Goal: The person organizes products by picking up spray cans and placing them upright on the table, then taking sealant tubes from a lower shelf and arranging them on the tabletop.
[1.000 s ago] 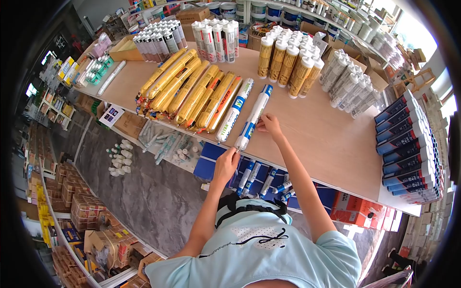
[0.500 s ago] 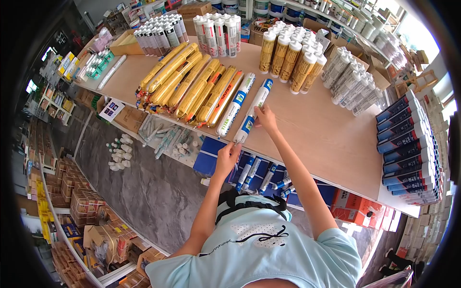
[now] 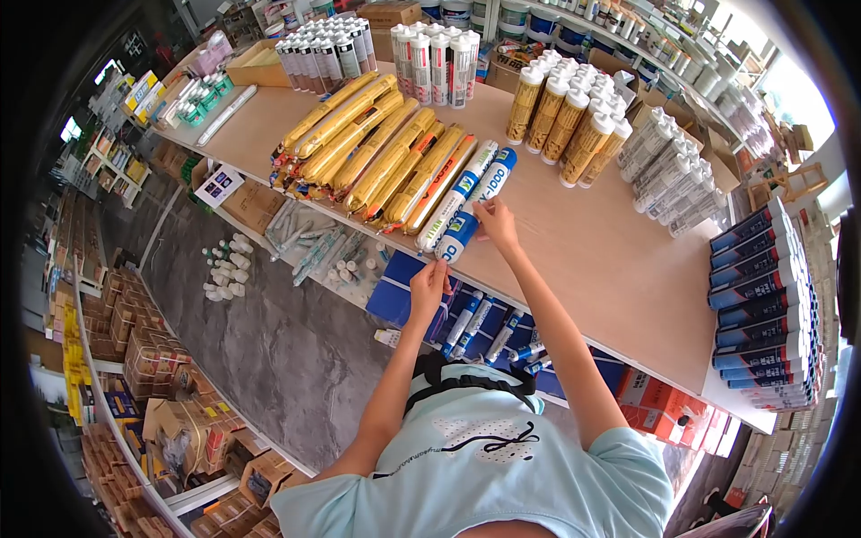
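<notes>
On the table (image 3: 610, 260) a blue-and-white foil sealant sausage (image 3: 491, 184) lies slantwise, its blue label with "1000" facing up. My left hand (image 3: 430, 287) pinches its near end at the table's front edge. Against its right side, near the middle, my right hand (image 3: 496, 222) has its fingers closed on it. A second sealant sausage (image 3: 442, 221), mostly white, lies right beside it on the left. Further left is a row of yellow sealant sausages (image 3: 359, 166), some stacked on others.
White-capped brown cartridges (image 3: 574, 121) stand upright at the back, with white cartridges (image 3: 674, 175) to their right. Dark blue cartridges (image 3: 753, 296) are stacked at the right end. Grey cartridges (image 3: 327, 58) stand back left. Below the front edge, more blue-and-white tubes (image 3: 466, 323) lie in blue boxes.
The sausage in my hands has rolled left against its neighbour, and its label with the number has turned upward. Both hands stay on it. The camera view has shifted slightly.
</notes>
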Motion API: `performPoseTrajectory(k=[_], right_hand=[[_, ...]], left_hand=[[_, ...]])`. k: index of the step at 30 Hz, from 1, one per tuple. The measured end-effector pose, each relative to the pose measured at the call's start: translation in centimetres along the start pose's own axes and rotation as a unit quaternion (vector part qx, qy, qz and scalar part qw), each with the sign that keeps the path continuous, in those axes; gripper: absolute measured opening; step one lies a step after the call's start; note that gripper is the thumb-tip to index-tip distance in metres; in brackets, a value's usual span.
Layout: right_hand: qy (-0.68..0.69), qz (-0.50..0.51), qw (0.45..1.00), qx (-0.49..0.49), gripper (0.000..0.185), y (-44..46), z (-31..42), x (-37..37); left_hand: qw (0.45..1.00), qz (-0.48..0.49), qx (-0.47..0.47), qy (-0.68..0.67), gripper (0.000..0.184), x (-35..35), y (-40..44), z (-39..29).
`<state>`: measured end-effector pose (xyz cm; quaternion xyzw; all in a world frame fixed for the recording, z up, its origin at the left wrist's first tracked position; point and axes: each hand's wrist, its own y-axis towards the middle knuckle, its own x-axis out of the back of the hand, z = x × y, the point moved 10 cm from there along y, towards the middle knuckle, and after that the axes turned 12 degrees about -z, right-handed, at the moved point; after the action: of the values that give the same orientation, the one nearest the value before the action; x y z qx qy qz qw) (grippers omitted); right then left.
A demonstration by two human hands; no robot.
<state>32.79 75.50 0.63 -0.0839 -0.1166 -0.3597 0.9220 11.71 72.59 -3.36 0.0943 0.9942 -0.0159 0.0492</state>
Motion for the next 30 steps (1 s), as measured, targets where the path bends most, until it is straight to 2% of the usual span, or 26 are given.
performPoseTrajectory(k=[5,7,10,16,20,24,26,28,30], right_hand=[[0.033,0.000,0.999,-0.024,0.032,0.9,-1.1,-0.5],[0.029,-0.006,0.999,-0.038,0.033,1.2,-1.5,-0.8],[0.032,-0.005,0.999,-0.020,0.034,1.2,-1.2,-0.9],[0.073,-0.031,0.997,-0.008,0.035,0.0,-1.5,0.5],[0.149,-0.049,0.987,0.021,0.034,-2.4,-1.4,3.1],[0.168,-0.074,0.982,0.034,0.033,-6.2,-1.6,5.7],[0.154,-0.097,0.983,0.034,0.033,-8.4,-1.8,7.0],[0.138,-0.124,0.982,0.033,0.032,-10.3,-2.3,8.5],[0.213,-0.156,0.965,0.001,0.030,-12.1,-3.7,10.0]], left_hand=[[0.997,0.007,-0.056,0.054,0.038,0.1,0.0,-0.8],[1.000,0.020,0.000,-0.001,0.038,0.0,0.2,0.4],[0.999,0.039,0.011,-0.002,0.039,-0.1,0.3,0.5],[0.993,0.095,0.059,0.041,0.038,0.8,-0.7,0.8],[0.982,0.149,0.079,0.088,0.033,1.1,-2.3,0.0],[0.957,0.249,0.050,0.140,0.025,-1.1,-3.8,0.2],[0.937,0.285,-0.082,0.184,0.023,-3.0,-4.5,-1.9],[0.920,0.331,-0.046,0.205,0.022,-4.4,-4.9,-1.3],[0.907,0.360,-0.047,0.211,0.022,-5.9,-5.4,-1.2]])
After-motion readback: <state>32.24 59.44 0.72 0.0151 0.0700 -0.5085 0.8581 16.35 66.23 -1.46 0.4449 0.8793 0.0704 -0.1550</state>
